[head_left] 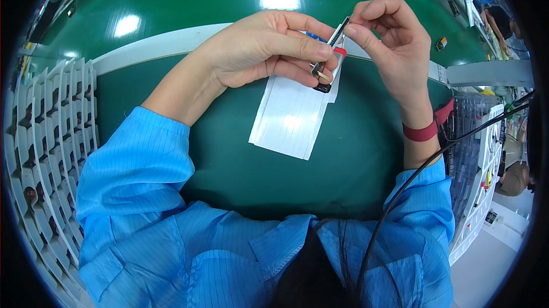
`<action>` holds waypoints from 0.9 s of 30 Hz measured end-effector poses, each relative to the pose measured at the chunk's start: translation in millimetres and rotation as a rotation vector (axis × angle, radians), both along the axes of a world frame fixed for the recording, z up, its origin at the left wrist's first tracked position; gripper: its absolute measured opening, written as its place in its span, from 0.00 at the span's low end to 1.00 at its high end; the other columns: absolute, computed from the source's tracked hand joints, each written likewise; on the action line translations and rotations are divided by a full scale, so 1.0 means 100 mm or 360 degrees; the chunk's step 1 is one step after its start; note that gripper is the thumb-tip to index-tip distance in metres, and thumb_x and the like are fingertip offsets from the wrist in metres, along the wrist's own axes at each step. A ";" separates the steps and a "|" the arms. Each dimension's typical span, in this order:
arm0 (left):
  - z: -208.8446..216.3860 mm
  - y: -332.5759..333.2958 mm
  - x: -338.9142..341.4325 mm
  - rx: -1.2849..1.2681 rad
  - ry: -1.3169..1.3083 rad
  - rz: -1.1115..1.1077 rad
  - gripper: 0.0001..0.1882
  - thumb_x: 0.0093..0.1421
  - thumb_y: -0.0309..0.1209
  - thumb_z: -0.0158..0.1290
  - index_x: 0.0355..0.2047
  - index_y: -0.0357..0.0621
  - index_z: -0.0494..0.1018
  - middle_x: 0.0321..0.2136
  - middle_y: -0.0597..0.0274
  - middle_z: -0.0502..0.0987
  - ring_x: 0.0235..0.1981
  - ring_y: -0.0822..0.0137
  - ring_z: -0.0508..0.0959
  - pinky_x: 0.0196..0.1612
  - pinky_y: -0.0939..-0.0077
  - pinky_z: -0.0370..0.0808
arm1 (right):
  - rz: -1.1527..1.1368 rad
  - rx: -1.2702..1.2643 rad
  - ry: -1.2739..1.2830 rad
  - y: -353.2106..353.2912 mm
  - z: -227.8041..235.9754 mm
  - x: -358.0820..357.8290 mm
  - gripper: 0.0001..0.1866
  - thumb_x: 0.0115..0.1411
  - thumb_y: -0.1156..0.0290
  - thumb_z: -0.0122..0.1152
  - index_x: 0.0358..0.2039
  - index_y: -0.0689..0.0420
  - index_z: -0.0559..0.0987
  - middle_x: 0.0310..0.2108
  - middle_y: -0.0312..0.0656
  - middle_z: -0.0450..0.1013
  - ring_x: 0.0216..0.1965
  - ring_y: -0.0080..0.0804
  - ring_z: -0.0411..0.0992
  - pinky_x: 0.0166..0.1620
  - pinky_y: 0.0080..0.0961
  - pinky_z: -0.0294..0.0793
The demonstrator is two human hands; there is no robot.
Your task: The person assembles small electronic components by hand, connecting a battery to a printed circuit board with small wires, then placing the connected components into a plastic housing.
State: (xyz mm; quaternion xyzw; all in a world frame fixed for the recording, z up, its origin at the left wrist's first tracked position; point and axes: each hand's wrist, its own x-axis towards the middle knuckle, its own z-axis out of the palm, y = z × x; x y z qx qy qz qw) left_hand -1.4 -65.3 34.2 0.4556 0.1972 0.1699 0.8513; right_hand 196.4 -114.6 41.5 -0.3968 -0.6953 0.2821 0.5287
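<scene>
Slim dark strip (339, 30), straight and narrow with a pale long edge, slants above the desk (229, 165), near its far edge. Below, glossy white sheets (289, 119) lie on the smooth green top. The strip spans between the hands: the left hand (266, 45), reaching across, pinches its lower part with thumb and fingers; the right hand (394, 36), raised with curled fingers, has its thumb by the upper tip, whether gripping I cannot tell.
</scene>
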 end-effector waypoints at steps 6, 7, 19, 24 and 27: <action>-0.05 -0.02 0.00 -0.0027 0.0073 0.0099 0.17 0.54 0.26 0.50 0.44 0.33 0.65 0.32 0.49 0.75 0.31 0.61 0.79 0.32 0.77 0.79 | -0.0140 0.0737 -0.0801 -0.04 -0.03 -0.12 0.11 0.38 0.85 0.60 0.24 0.60 0.71 0.25 0.38 0.70 0.27 0.28 0.70 0.31 0.18 0.69; -0.07 0.00 0.01 -0.0018 0.0034 0.0129 0.17 0.54 0.26 0.50 0.45 0.34 0.65 0.32 0.49 0.75 0.31 0.62 0.79 0.32 0.77 0.79 | -0.0167 0.0869 -0.0856 -0.04 -0.07 -0.12 0.10 0.40 0.84 0.61 0.24 0.60 0.72 0.25 0.38 0.71 0.27 0.28 0.71 0.30 0.19 0.70; -0.08 -0.02 0.03 0.0017 0.0042 0.0083 0.18 0.54 0.27 0.51 0.45 0.33 0.66 0.34 0.53 0.75 0.34 0.66 0.78 0.35 0.78 0.79 | -0.0449 0.0607 -0.0507 0.01 -0.14 -0.09 0.08 0.47 0.83 0.58 0.28 0.61 0.69 0.25 0.36 0.71 0.25 0.20 0.69 0.30 0.16 0.71; -0.11 0.10 0.03 0.0112 -0.0159 0.0201 0.18 0.56 0.27 0.48 0.46 0.32 0.64 0.35 0.53 0.74 0.37 0.65 0.77 0.36 0.79 0.78 | -0.0147 -0.0276 -0.0021 0.15 -0.07 0.28 0.09 0.50 0.79 0.54 0.34 0.62 0.69 0.29 0.35 0.70 0.29 0.19 0.68 0.36 0.15 0.68; -0.15 0.09 0.05 0.0001 -0.0347 0.0098 0.19 0.57 0.27 0.46 0.49 0.31 0.61 0.36 0.52 0.72 0.36 0.64 0.77 0.38 0.79 0.78 | -0.0899 0.0079 -0.0765 0.35 -0.44 0.67 0.10 0.51 0.76 0.56 0.35 0.62 0.71 0.29 0.35 0.71 0.27 0.20 0.67 0.34 0.14 0.68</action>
